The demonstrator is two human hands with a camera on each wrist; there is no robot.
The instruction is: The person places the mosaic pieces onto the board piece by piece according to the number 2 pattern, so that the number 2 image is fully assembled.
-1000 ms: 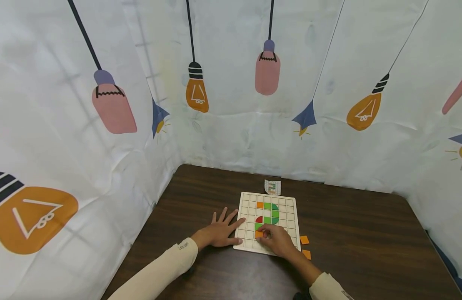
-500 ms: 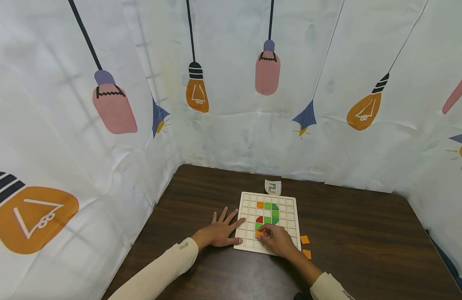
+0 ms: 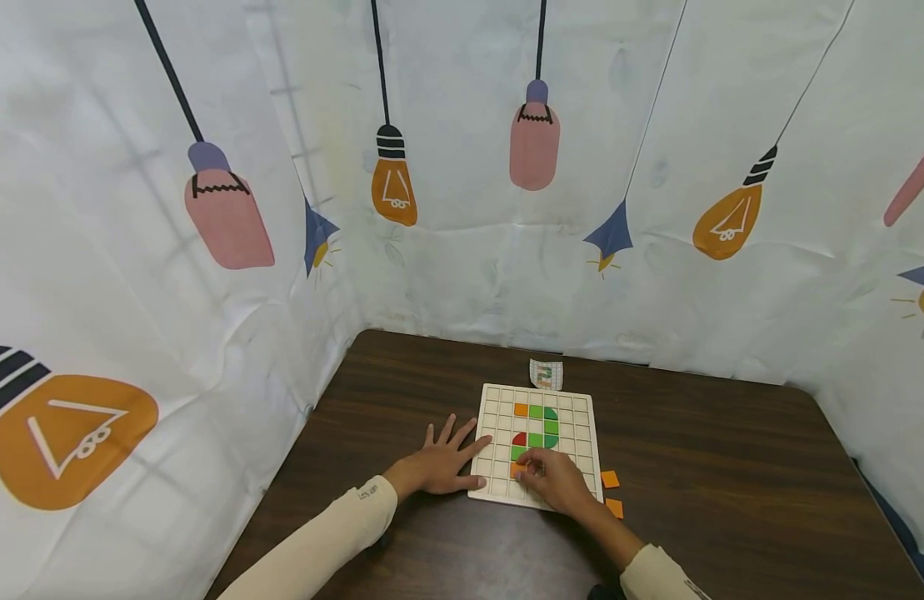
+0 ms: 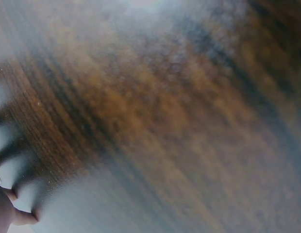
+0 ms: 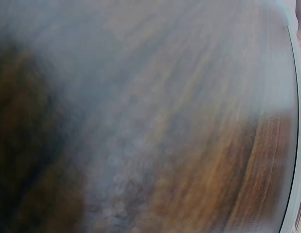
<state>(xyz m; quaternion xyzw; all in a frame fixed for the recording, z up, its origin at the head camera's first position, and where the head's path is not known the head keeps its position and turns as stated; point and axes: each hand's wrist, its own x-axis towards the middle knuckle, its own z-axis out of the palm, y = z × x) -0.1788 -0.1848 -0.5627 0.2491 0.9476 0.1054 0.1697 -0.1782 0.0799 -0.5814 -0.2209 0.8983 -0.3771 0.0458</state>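
Observation:
In the head view a pale gridded board (image 3: pixel 499 482) lies on the table. On it sit an orange tile (image 3: pixel 521 410), several green tiles (image 3: pixel 536 439) and a red rounded tile (image 3: pixel 519 438). My left hand (image 3: pixel 441 467) is spread flat at the board's left edge, its fingers straight and the thumb and index finger reaching onto it. My right hand (image 3: pixel 555 482) is over the lower part of the board, fingers curled, thumb and index fingertips at an orange tile (image 3: pixel 516 470) below the green ones. The right hand hides part of that tile and the squares beneath the palm.
Two loose orange tiles (image 3: pixel 610 479) lie on the brown table (image 3: pixel 716 467) just right of the board. A small printed pattern card (image 3: pixel 546 375) is behind the board. White cloth (image 3: pixel 462 275) with lamp drawings hangs along the table's back and left.
Both hands stay in nearly the same place. A bit of red seen by the right fingertips one second ago is now hidden; those fingers have shifted very slightly.

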